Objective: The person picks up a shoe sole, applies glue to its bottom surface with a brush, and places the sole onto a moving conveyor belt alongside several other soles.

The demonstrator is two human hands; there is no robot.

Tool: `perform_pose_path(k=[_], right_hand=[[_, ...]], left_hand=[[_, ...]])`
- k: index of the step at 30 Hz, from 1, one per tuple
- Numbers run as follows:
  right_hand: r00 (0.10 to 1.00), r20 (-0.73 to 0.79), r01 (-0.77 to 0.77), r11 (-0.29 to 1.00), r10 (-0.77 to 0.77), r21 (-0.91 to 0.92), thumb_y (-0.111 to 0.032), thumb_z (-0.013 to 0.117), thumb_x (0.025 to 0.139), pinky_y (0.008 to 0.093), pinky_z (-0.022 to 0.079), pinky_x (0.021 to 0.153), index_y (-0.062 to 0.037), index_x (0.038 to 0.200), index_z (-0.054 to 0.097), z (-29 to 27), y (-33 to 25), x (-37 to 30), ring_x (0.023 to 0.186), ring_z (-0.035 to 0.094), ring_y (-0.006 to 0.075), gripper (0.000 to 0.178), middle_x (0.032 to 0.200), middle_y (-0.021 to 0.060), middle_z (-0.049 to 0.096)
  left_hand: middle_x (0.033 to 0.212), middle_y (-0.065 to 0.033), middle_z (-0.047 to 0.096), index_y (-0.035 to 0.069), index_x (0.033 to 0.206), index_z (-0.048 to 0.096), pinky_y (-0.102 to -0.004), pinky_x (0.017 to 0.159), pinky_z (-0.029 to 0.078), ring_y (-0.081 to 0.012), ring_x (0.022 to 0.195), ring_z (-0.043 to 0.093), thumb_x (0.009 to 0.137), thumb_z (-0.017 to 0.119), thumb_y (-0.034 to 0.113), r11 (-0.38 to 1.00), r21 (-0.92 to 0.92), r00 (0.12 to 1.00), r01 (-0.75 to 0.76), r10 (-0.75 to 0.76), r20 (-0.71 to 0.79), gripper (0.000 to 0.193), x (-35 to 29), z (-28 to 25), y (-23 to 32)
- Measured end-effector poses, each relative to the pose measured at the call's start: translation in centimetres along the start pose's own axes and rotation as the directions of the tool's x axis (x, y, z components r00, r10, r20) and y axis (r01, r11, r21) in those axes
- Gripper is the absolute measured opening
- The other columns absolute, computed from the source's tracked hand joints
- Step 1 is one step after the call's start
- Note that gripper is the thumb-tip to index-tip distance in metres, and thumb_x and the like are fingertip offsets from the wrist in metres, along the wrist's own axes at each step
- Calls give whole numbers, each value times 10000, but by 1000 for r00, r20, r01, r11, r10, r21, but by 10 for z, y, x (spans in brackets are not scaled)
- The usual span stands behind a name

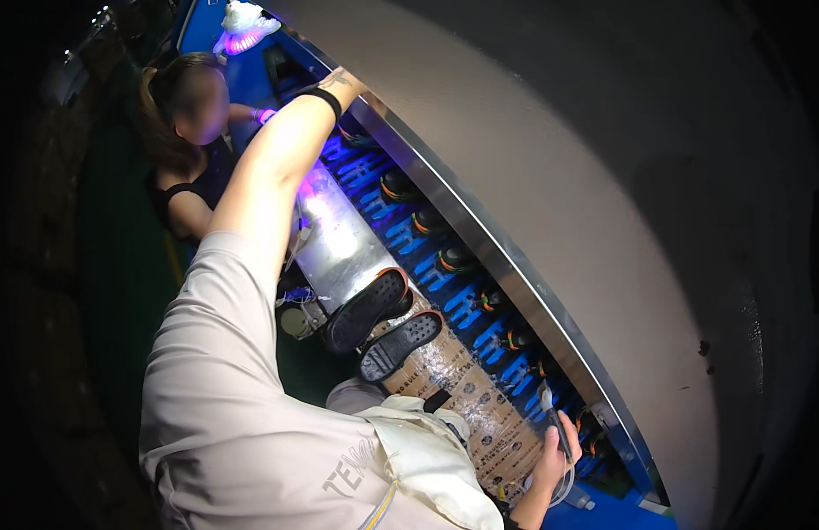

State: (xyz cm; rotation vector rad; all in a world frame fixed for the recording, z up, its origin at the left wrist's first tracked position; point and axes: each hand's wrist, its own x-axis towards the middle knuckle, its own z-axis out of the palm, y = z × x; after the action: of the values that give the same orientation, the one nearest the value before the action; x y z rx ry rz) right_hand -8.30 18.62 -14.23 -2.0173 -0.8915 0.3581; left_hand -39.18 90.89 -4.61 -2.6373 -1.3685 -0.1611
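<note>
My left arm reaches far forward, a black band on its wrist. My left hand [346, 81] is at the metal edge of the hood, and its fingers do not show. At the near right, my right hand [561, 449] is closed round a slim black-handled brush-like tool [559, 429] with a pale tip and a thin tube trailing from it. The tip is beside the blue racks [462, 309], where a row of dark shoe uppers [453, 258] with orange and green trim stands. Two black shoe soles [402, 344] [367, 311] lie on the ledge before me.
A long grey hood [551, 177] with a metal edge overhangs the racks. The ledge is bare metal [343, 230] farther off and taped cardboard [480, 411] nearer. A co-worker [193, 141] is at the far left, by purple light. A small round container [296, 321] stands beside the ledge.
</note>
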Motion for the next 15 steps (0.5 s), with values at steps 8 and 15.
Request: perform_pose_path(k=[8, 15], right_hand=[[988, 31, 147, 985, -150, 90, -157, 780, 940, 356, 520, 950, 76, 1227, 752, 7, 17, 11, 1007, 676, 243, 371, 1096, 156, 749], [996, -26, -54, 812, 84, 581, -179, 747, 1012, 233, 407, 729, 90, 1289, 710, 10, 63, -11, 793, 542, 77, 387, 933, 32, 677]], left_hand=[[1312, -209, 744, 71, 1329, 734, -492, 987, 584, -445, 1186, 715, 979, 696, 420, 999, -10, 999, 32, -32, 31, 496, -31, 5, 5], [1221, -306, 747, -65, 1472, 557, -459, 985, 582, -435, 1153, 735, 882, 799, 221, 614, -747, 786, 253, -581, -212, 699, -103, 62, 68]])
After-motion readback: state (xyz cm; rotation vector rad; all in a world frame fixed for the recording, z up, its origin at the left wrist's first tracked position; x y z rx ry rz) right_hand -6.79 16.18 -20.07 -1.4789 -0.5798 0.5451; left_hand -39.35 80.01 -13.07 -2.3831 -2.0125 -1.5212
